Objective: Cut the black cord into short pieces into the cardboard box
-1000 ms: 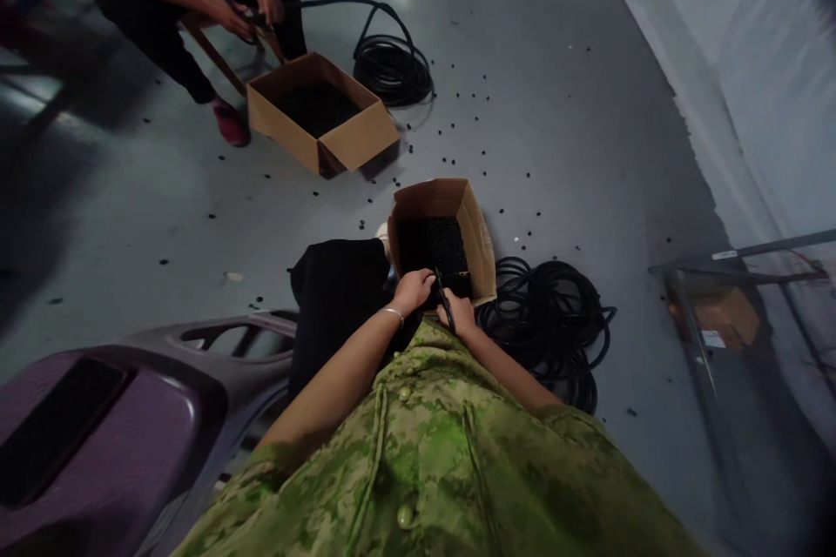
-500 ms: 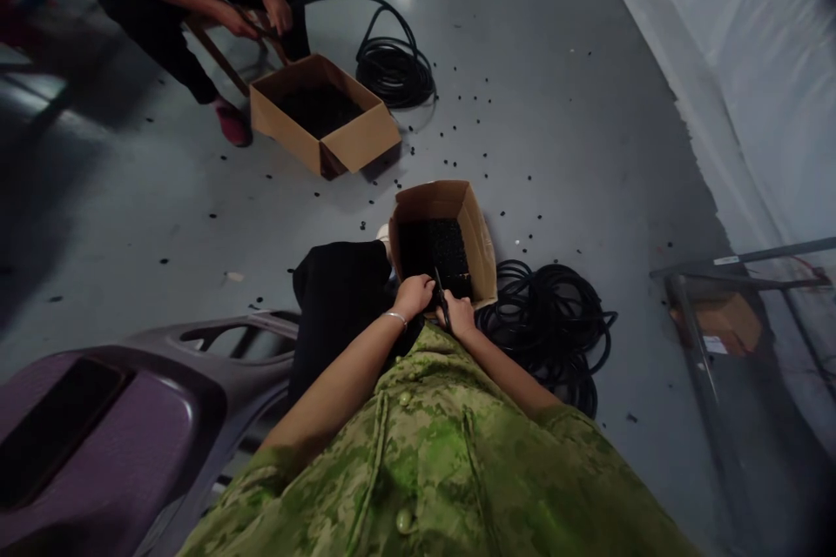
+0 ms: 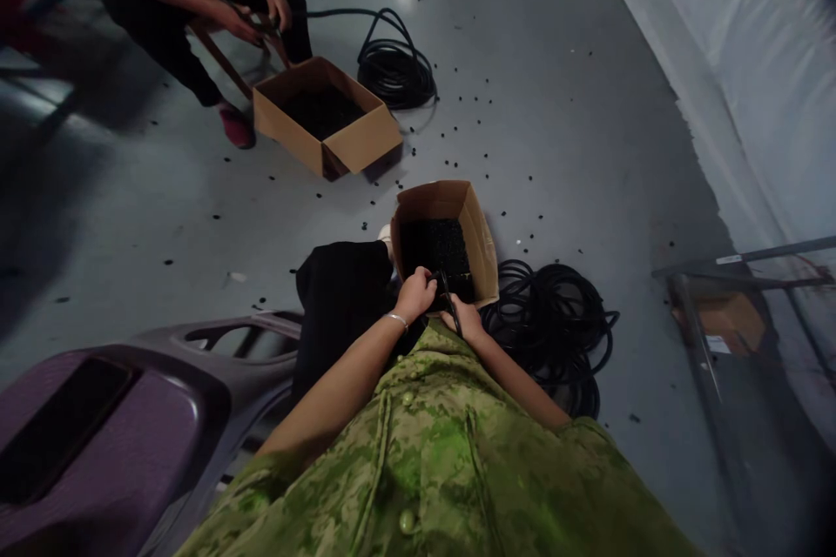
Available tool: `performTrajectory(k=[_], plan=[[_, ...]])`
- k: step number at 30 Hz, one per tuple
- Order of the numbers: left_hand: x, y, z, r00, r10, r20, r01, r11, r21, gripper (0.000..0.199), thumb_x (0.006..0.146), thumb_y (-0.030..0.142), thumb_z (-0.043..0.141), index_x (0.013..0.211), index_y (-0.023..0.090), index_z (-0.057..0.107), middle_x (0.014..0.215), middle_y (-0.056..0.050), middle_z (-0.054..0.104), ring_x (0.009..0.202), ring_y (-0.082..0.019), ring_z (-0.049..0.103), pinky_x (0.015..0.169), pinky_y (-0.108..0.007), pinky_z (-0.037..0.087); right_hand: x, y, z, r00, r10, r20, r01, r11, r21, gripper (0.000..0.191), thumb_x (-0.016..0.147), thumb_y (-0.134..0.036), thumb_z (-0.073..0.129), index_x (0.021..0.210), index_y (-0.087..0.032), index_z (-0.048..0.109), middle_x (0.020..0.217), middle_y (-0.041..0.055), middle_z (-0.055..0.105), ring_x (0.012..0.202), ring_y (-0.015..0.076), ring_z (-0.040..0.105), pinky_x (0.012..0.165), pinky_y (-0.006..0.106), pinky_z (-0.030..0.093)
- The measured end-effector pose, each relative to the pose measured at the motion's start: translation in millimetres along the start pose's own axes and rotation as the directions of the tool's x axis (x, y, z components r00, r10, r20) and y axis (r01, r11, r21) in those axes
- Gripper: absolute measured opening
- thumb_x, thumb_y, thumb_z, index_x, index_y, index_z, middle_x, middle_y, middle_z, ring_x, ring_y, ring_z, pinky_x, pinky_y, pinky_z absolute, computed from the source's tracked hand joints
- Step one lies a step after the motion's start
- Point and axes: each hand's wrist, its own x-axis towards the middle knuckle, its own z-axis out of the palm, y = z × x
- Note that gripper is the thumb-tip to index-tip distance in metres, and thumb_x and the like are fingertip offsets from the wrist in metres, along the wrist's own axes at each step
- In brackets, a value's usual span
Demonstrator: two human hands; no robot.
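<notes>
My left hand [image 3: 416, 294] is closed at the near edge of a cardboard box [image 3: 483, 252], pinching a short dark piece that looks like black hose. Just to its right, my right hand [image 3: 465, 318] is wrapped round a dark tool that looks like scissors [image 3: 450, 300], its blades pointing into the box near my left fingertips. Small black pieces [image 3: 448, 244] fill the bottom of the box. Beside the box on the right lies a tangled coil of black hose [image 3: 555, 313] on the floor.
Another person's hands [image 3: 245, 22] are above a second cardboard box [image 3: 362, 139] at the upper left, near a hose coil [image 3: 395, 74]. A purple chair [image 3: 157, 426] with a phone [image 3: 65, 426] stands at the left. A metal frame [image 3: 685, 305] is at the right. Black bits dot the floor.
The tool in my right hand has tilted and shifted slightly right, its blades now looking spread. A dark piece shows at my left fingertips. The other person's hose has shifted slightly.
</notes>
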Motion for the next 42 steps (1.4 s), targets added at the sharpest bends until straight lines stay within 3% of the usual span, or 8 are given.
performTrajectory(k=[4,7,10,29,42], plan=[[3,-3,4.2,0.999,0.017,0.047,-0.004,0.966,-0.26,0.008,0.089,0.018,0.055,0.094,0.018,0.061,0.075,-0.003,0.07,0.068,-0.016,0.063,0.067,-0.025,0.047,-3,0,-8,0.999,-0.007,0.034,0.004,0.995,0.103,0.049,0.089,-0.033,0.061,0.137,-0.031,0.058,0.105,0.0008,0.077,0.099,0.0239,0.071,0.085,0.029,0.051],[4,-4,6.7,0.996,-0.038,0.085,0.075,0.866,-0.495,0.004,0.086,0.016,0.054,0.086,0.019,0.057,0.069,0.002,0.065,0.05,-0.009,0.052,0.051,-0.02,0.04,-4,1,-10,0.999,-0.017,0.027,0.013,0.989,0.146,0.047,0.087,-0.031,0.062,0.134,-0.03,0.061,0.103,0.0003,0.077,0.098,0.0231,0.071,0.083,0.028,0.052],[4,-4,7.1,0.992,-0.084,0.097,0.126,0.789,-0.602,0.003,0.084,0.016,0.055,0.086,0.018,0.057,0.068,0.004,0.061,0.045,-0.006,0.047,0.045,-0.017,0.034,-4,1,-10,0.999,-0.03,0.023,0.026,0.988,0.154,0.047,0.087,-0.03,0.063,0.134,-0.03,0.061,0.103,-0.0003,0.077,0.097,0.0217,0.071,0.083,0.026,0.051],[6,-7,11.2,0.993,-0.062,0.098,0.099,0.891,-0.443,0.011,0.088,0.018,0.054,0.091,0.016,0.064,0.071,0.001,0.064,0.05,-0.008,0.047,0.05,-0.02,0.037,-7,-12,-16,0.998,-0.013,0.057,0.011,0.999,0.039,0.038,0.088,-0.03,0.06,0.126,-0.029,0.064,0.105,0.0006,0.077,0.1,0.0234,0.071,0.085,0.029,0.051],[3,-2,6.6,0.985,-0.104,0.134,0.15,0.902,-0.404,0.011,0.089,0.019,0.054,0.092,0.016,0.065,0.074,-0.001,0.068,0.05,-0.008,0.049,0.051,-0.02,0.04,-5,-8,-7,1.0,-0.016,0.006,0.016,0.993,0.115,0.038,0.091,-0.032,0.062,0.128,-0.027,0.063,0.113,0.0033,0.076,0.104,0.0228,0.07,0.088,0.029,0.05]])
